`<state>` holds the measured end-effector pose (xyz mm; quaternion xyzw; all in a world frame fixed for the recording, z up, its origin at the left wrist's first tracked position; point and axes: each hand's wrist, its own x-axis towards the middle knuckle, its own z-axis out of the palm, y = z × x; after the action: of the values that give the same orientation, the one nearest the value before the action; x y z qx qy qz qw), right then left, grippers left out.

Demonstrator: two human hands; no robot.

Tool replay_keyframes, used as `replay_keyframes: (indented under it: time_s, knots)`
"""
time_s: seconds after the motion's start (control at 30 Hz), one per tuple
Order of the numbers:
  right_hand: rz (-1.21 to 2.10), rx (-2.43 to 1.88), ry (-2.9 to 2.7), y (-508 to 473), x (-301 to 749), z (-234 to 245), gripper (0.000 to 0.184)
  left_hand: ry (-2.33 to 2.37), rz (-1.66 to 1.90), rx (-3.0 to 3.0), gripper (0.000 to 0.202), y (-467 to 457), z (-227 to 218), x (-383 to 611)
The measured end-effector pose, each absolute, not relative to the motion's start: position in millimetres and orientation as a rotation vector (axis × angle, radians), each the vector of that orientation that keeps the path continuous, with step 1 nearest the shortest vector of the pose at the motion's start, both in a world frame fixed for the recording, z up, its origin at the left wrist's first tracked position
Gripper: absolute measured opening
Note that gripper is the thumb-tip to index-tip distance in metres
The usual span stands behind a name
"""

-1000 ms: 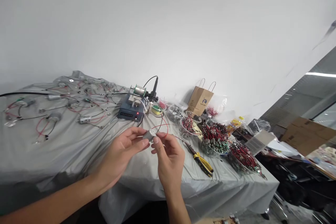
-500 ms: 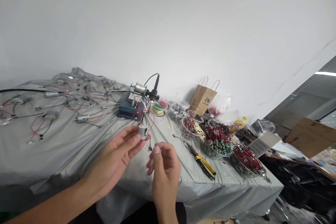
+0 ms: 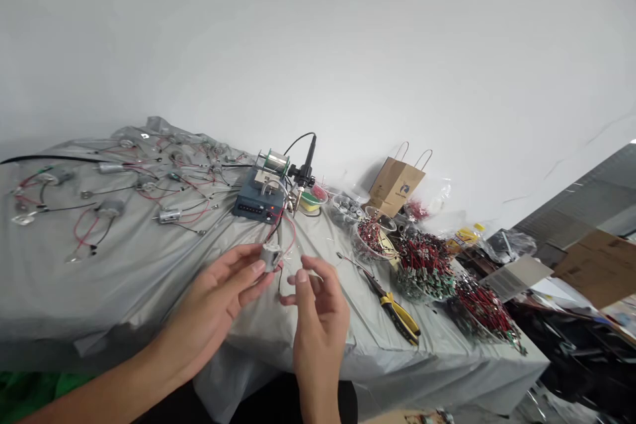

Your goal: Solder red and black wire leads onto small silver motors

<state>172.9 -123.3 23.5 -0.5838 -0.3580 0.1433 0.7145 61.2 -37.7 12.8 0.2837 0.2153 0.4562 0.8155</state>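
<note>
While left hand (image 3: 218, 288) holds small gray motor (image 3: 269, 258) up over table (image 3: 163, 265), its grip pinches snug around motor's side. Right hand (image 3: 320, 308) near motor, grip part open, fingers curled; cannot tell if they touch dark wire (image 3: 279, 279). Yellow-black pliers (image 3: 392, 309) lie to right. Farther back: wire heap (image 3: 427, 258), blue soldering station (image 3: 256, 204), brown paper bag (image 3: 397, 184).
</note>
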Motion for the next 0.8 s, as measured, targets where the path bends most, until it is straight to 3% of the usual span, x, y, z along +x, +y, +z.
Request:
replay_keyframes:
  time_s: [0.43, 0.63, 0.8]
  knots:
    - [0.335, -1.452, -1.002, -117, 163, 4, 0.032, 0.454, 0.859, 0.757, 0.033, -24, 3, 49]
    - [0.059, -1.506, -1.238, -117, 168, 0, 0.021, 0.45, 0.831, 0.786, 0.036, -23, 1, 50]
    - [-0.191, -1.546, -1.436, -123, 167, 2, 0.035, 0.553, 0.836, 0.983, 0.052, -19, 1, 50]
